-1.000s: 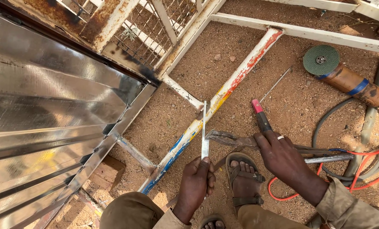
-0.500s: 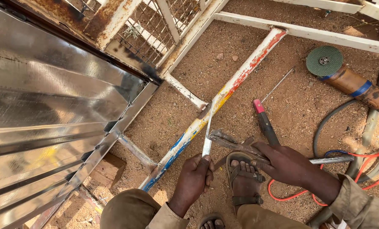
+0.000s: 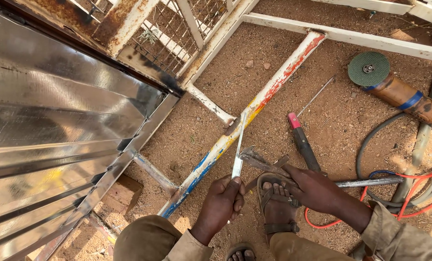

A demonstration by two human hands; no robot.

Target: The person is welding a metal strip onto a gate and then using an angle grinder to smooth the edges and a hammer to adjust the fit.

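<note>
My left hand [image 3: 221, 205] grips a thin flat metal strip [image 3: 238, 150] and holds it upright against a painted steel bar [image 3: 254, 108] that runs diagonally across the sandy ground. My right hand [image 3: 315, 188] lies low beside my sandalled foot [image 3: 276, 203], its fingers closed over the handles of rusty pliers [image 3: 259, 161], whose jaws point toward the strip. A black welding electrode holder [image 3: 303, 142] with a red tip lies on the sand just above my right hand, and nothing holds it.
A shiny corrugated metal sheet [image 3: 47, 125] fills the left. An angle grinder [image 3: 392, 87] with a green disc lies at upper right beside a loose welding rod [image 3: 316, 95]. Black and orange cables [image 3: 419, 193] coil at right. A wooden block [image 3: 122, 193] props the frame.
My right hand let go of the electrode holder, which now lies on the sand, and moved down onto the pliers. My left hand still holds the strip.
</note>
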